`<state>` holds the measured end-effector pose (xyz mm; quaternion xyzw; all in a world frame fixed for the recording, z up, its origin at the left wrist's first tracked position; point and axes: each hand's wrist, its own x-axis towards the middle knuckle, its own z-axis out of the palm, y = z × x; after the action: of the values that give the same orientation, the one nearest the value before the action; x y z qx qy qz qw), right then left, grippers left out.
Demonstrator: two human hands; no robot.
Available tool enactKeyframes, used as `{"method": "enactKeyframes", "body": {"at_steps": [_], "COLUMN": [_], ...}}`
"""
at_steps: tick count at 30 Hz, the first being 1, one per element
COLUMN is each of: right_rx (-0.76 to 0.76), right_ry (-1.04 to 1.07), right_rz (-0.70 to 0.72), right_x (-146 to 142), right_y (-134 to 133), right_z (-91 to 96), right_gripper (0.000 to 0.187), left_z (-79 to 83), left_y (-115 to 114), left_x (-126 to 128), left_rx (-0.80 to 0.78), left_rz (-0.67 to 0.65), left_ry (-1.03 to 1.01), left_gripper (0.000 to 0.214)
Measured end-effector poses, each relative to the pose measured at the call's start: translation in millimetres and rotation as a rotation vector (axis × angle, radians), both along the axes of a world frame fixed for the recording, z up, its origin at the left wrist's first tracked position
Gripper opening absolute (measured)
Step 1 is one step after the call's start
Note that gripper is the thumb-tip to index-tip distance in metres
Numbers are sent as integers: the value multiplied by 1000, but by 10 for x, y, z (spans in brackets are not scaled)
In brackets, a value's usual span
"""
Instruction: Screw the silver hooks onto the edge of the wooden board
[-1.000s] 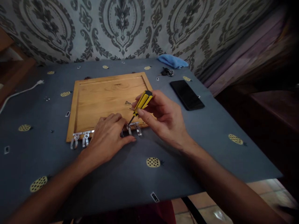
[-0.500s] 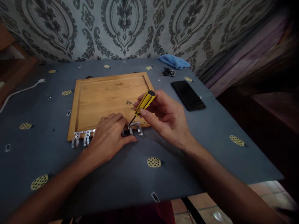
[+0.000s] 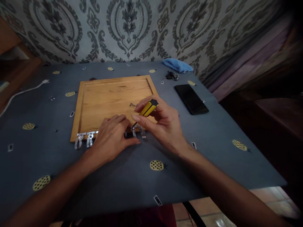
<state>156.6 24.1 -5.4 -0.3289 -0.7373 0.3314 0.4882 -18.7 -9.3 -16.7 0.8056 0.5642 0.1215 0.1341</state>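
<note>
A wooden board [image 3: 106, 101] lies flat on the blue-grey tablecloth [image 3: 142, 179]. Metal hooks [image 3: 83, 139] hang off its near edge. My left hand [image 3: 111, 140] rests palm down on the near edge of the board, fingers together and pressing on the hook strip. My right hand [image 3: 161, 124] grips a yellow-and-black screwdriver [image 3: 148, 108], tilted low, with its tip at a hook mount [image 3: 138, 130] on the near right of the board. A small metal part [image 3: 132, 104] lies on the board just beyond the screwdriver.
A black phone [image 3: 191, 99] lies to the right of the board. Keys [image 3: 172, 75] and a blue cloth [image 3: 177, 65] sit at the back right by the patterned wall. A white cable [image 3: 23, 92] runs along the left. The table's near edge drops to a tiled floor.
My right hand has lowered and tilted the screwdriver flatter, its handle dropping toward the board. My left hand has stayed pressed on the hook strip.
</note>
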Motion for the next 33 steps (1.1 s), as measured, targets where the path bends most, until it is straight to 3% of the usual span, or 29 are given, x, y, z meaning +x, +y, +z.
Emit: {"method": "enactKeyframes", "body": {"at_steps": [5,13,17,24,33], "right_rx": [18,-71,-144,-142,-87], "right_ry": [-108,-39,-3,16,-116], "right_rz": [-121,16,28,-60,39], "right_x": [40,175,141,82,229], "right_y": [28,74,61,51,101], "right_z": [29,132,114,95,130], "right_gripper": [21,46,44,36,52], "left_z": [10,28,22,50,42], "left_y": [1,-10,-7,-3,2], "left_x": [-5,-14,-11,-3,2], "left_rx": [-10,2,12,-21,-29], "left_rz": [-10,-23,-24,-16,-19], "left_ry": [12,9,20,40,24], "left_gripper": [41,40,39,40,41]}}
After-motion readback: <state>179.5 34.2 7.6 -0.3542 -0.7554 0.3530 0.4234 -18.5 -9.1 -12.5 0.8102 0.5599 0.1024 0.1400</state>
